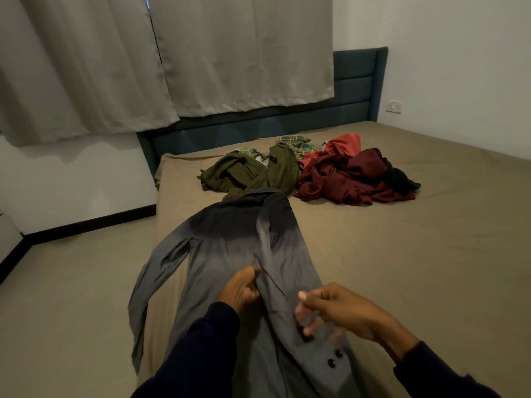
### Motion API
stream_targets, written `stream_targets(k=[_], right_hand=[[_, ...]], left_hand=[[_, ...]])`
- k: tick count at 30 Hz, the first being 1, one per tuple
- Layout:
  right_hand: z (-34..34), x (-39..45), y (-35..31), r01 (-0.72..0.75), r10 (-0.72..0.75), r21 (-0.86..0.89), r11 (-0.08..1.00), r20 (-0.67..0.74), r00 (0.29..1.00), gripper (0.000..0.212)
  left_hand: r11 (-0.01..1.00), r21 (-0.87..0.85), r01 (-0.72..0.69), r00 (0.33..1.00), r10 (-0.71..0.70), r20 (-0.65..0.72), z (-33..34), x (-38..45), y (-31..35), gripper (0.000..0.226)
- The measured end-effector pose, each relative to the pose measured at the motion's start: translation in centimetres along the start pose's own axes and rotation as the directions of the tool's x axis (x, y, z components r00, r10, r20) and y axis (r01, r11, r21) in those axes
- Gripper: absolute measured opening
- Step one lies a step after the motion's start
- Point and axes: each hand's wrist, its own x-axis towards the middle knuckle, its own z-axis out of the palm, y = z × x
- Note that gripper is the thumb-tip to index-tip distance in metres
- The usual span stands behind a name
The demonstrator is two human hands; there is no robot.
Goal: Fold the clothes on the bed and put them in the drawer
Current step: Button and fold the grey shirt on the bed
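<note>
Beige bed fills the room beneath grey curtains. At 6 o'clock a grey shirt lies spread; the left hand pinches its fabric, and the right hand grips the sleeve near the cuff. Unfolded clothes sit at 12 o'clock.

I see a shirt spread lengthwise on the near left part of the bed, its collar pointing away from me and one sleeve hanging over the bed's left edge. My left hand pinches a fold at the shirt's middle; my right hand holds the other sleeve just to the right. Behind the shirt lies a pile of clothes, touching its collar. The headboard stands behind the pile, with curtains hanging over it on the left. A wall socket sits right of the headboard.
</note>
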Motion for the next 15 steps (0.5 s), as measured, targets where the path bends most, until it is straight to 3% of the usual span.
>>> stream_targets(k=[4,7,11,15], right_hand=[[0.2,7.6,1.7,0.033,-0.108,-0.294,0.955,-0.244,0.964,0.03],[1.1,12.4,1.6,0.016,-0.038,-0.074,0.997,-0.306,0.951,0.022],[2.6,15.7,0.8,-0.006,0.024,0.079,0.997,-0.234,0.972,0.018],[3.0,16.2,-0.2,-0.015,0.083,0.344,0.939,-0.183,0.98,0.025]], left_hand=[[1.0,-0.01,0.013,1.0,-0.013,-0.003,-1.1,1.2,-0.7,0.039],[0.999,0.044,0.029,0.999,-0.028,-0.033,-1.6,1.5,-0.7,0.029],[1.0,0.023,0.003,0.998,-0.002,-0.056,-2.0,2.6,-0.3,0.028],[0.991,-0.126,0.037,0.995,-0.025,0.094,-1.9,2.8,0.1,0.041]])
